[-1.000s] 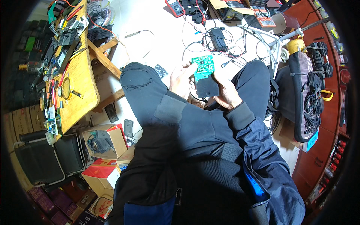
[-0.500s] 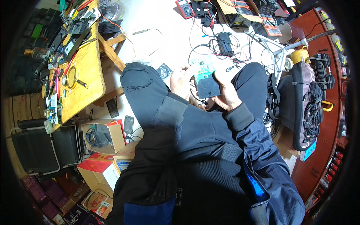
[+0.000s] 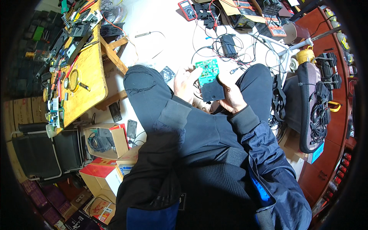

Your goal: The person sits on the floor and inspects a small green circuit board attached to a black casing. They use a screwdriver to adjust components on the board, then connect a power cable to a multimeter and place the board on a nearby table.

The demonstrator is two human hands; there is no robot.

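Between my knees I hold a green circuit board [image 3: 209,69] with a black plastic plate [image 3: 213,92] at its near end. Small parts and solder points show on the board's upturned face. My left hand [image 3: 184,85] pinches the board's left edge, thumb and fingers closed at its side. From the right, my right hand [image 3: 232,96] grips the black plate and the board's near right edge, with the fingers partly hidden beneath. A dark cable shows by the plate's left side, and where it ends is hidden.
Ahead on the white floor lie a black power adapter [image 3: 229,45] among tangled cables and a red multimeter [image 3: 187,10]. A wooden workbench [image 3: 90,73] with tools and a magnifying glass [image 3: 73,79] is at left. Open cardboard boxes [image 3: 122,142] sit below it; a cushioned seat [image 3: 308,109] is at right.
The circuit board has tilted in my hands, and the glare on its green face has gone, so its parts show clearly. Both hands keep nearly the same place and grip.
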